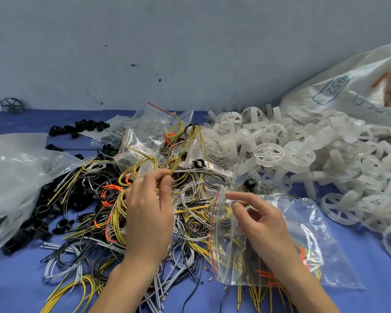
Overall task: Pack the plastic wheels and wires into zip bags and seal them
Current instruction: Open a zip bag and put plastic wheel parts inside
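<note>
A tangled heap of yellow, grey, black and orange wires (113, 213) covers the middle of the blue table (18, 288). My left hand (148, 213) pinches a yellow wire (178, 158) between thumb and fingers and holds it above the heap. My right hand (261, 224) pinches the red-striped mouth of a clear zip bag (300, 251) that lies on the table and holds some yellow and orange wires. White plastic wheels (269, 153) are piled to the right.
Empty zip bags (154, 123) lie behind the wires. A large clear bag (11, 177) of black plastic parts sits at the left. A white sack (348, 93) spills wheels at the right. A grey wall (167, 41) runs behind the table.
</note>
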`<action>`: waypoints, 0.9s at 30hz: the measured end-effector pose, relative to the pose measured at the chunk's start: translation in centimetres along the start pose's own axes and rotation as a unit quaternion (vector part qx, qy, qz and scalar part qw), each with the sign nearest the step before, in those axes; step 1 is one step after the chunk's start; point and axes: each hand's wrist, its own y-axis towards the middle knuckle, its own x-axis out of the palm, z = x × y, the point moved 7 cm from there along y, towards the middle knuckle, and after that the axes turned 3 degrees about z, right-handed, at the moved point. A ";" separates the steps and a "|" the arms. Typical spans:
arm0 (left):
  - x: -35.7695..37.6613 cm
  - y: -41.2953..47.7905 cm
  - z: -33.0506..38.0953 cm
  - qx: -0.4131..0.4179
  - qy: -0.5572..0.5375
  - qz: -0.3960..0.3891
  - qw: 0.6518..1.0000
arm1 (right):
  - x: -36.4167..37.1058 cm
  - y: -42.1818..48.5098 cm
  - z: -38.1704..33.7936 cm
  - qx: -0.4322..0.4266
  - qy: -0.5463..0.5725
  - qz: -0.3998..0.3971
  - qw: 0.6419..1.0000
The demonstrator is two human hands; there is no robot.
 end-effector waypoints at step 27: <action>2.7 -2.5 -1.8 -0.267 -0.342 -0.499 0.750 | -0.1 0.1 0.4 0.003 0.008 -0.001 1.000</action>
